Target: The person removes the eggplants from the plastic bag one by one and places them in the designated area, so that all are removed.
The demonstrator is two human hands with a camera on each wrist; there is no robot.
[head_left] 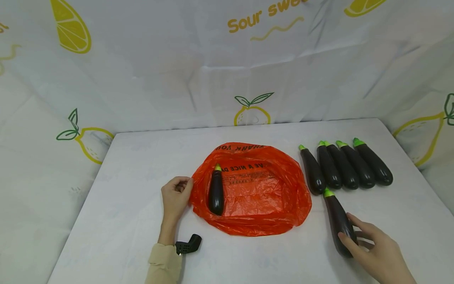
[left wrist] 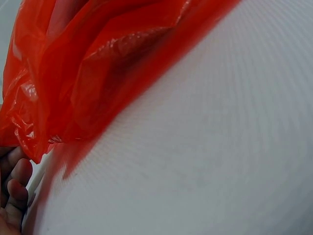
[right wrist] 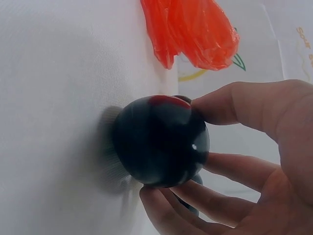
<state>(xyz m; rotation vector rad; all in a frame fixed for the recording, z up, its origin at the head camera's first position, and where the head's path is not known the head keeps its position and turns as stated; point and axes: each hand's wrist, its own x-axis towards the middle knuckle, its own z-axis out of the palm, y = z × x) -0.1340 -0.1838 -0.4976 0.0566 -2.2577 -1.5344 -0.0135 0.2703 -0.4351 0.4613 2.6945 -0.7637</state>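
Note:
A red plastic bag (head_left: pixel 252 227) lies spread on the table with its mouth up, and one dark eggplant (head_left: pixel 216 193) with a green stem is inside at its left. My left hand (head_left: pixel 176 197) pinches the bag's left edge; in the left wrist view the red film (left wrist: pixel 73 98) hangs above curled fingers (left wrist: pixel 18 191). At the right front, my right hand (head_left: pixel 377 246) grips another eggplant (head_left: pixel 338 221) by its thick end, thumb on one side and fingers on the other. In the right wrist view that eggplant's rounded end (right wrist: pixel 159 142) hides most of its length.
Several more eggplants (head_left: pixel 349 167) lie side by side right of the bag, stems toward the back. A black device (head_left: pixel 188 244) sits at the left wrist. The white table (head_left: pixel 134 165) meets a lemon-printed cloth (head_left: pixel 159 79) behind.

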